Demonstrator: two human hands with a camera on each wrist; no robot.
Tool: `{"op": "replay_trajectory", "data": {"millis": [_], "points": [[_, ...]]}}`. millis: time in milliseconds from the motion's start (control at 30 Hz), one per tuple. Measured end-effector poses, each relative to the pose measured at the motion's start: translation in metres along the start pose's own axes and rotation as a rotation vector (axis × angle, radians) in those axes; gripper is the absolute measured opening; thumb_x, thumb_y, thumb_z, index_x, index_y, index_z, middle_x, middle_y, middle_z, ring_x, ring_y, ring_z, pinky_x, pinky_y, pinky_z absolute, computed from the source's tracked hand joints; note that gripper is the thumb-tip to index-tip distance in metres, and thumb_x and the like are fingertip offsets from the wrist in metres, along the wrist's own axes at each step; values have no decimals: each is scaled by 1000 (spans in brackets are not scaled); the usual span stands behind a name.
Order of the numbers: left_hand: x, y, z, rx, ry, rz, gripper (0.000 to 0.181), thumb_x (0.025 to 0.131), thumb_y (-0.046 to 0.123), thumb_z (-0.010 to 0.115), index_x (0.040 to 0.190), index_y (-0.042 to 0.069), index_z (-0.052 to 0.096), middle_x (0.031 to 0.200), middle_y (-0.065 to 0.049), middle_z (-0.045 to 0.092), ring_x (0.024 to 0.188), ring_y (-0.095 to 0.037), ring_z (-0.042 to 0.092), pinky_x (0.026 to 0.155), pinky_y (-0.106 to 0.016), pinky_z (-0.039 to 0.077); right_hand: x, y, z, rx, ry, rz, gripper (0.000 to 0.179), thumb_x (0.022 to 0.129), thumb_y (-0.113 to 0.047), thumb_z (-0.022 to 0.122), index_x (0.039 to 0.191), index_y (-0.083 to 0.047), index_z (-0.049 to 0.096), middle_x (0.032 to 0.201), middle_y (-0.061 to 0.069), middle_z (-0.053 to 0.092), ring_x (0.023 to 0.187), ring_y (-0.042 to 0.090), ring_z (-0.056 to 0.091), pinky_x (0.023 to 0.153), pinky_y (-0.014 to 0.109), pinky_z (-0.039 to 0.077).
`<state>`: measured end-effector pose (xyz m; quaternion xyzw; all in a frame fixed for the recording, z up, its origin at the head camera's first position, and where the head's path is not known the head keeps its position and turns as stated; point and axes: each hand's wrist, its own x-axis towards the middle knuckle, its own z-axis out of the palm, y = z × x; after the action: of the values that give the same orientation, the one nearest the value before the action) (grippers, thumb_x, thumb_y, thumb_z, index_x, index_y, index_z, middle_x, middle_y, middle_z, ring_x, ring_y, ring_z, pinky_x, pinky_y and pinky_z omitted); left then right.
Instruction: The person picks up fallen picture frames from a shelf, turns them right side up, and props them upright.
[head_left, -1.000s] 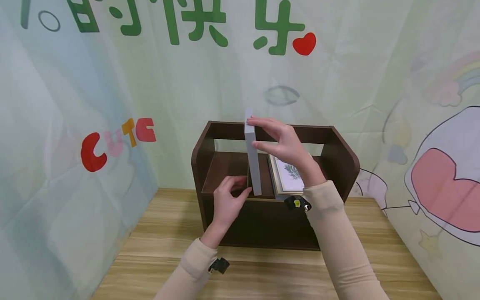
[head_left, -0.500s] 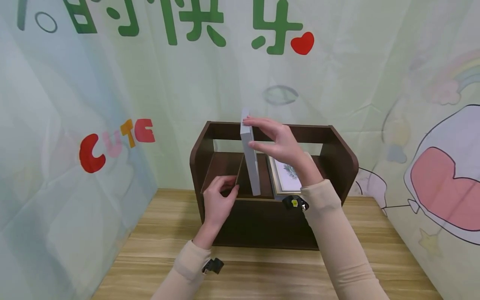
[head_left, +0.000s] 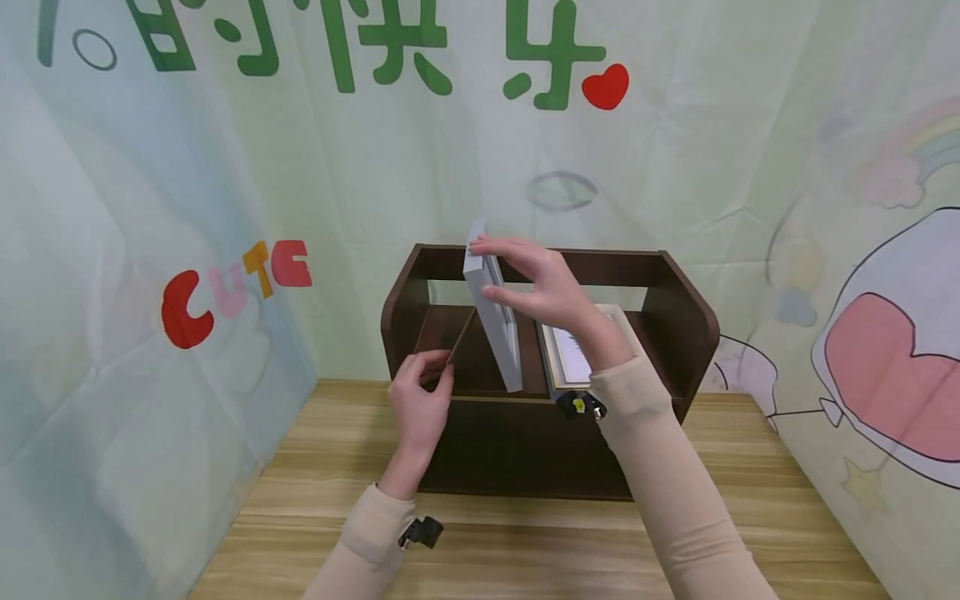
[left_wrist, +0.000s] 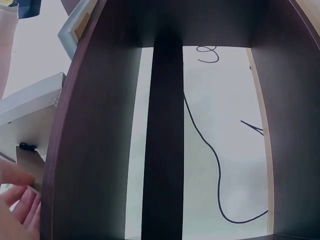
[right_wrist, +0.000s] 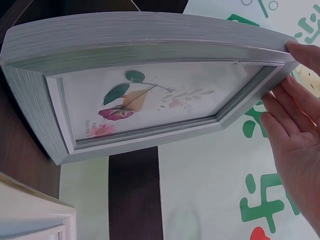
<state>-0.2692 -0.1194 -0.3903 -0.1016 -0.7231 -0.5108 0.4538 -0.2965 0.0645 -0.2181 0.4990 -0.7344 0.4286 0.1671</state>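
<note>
A grey picture frame [head_left: 495,329] stands on the dark brown shelf unit [head_left: 540,450], its top leaning left. In the right wrist view, its front shows a dried-flower picture [right_wrist: 125,107] behind the pane. My right hand [head_left: 543,283] holds the frame's top edge, with the thumb on one side and fingers on the other in the right wrist view. My left hand [head_left: 420,408] pinches the end of the thin brown support leg [head_left: 462,335], which slants out from the frame's back. The left wrist view shows this leg [left_wrist: 30,162] partly, with part of the hand cut off.
Right of the grey frame, further picture frames [head_left: 558,385] lie in the shelf's upper compartment. The unit's side panels [head_left: 401,321] rise at both ends. It stands on a wood-grain table [head_left: 337,467] before a printed cloth backdrop [head_left: 360,183].
The frame's top has tipped left, with my right hand moving along with it. My left hand has drawn the support leg left, away from the frame's back.
</note>
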Motion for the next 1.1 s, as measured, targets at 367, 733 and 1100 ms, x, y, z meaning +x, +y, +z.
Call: {"op": "replay_trajectory", "data": {"millis": [367, 733, 1100], "points": [[-5, 3, 1, 100, 114, -2, 9, 81, -1, 70, 89, 2, 72, 84, -10, 65, 78, -20, 66, 69, -24, 57, 5, 2, 6, -93, -15, -6, 46, 84, -7, 70, 127, 2, 57, 134, 17, 55, 130, 28, 47, 110, 39, 37], [-5, 3, 1, 166, 190, 28, 7, 80, 0, 71, 87, 3, 74, 82, -9, 68, 73, -21, 68, 67, -19, 55, 9, 35, 11, -154, -28, -43, 48, 85, -23, 71, 130, -14, 58, 136, 1, 56, 131, 11, 46, 109, 32, 38], [-2, -1, -3, 199, 191, 68, 7, 78, 0, 74, 85, 2, 74, 80, -9, 69, 71, -21, 68, 65, -27, 57, 12, 32, 13, -170, -46, -40, 47, 86, -23, 69, 131, -12, 57, 136, 2, 56, 130, 11, 46, 109, 32, 38]]}}
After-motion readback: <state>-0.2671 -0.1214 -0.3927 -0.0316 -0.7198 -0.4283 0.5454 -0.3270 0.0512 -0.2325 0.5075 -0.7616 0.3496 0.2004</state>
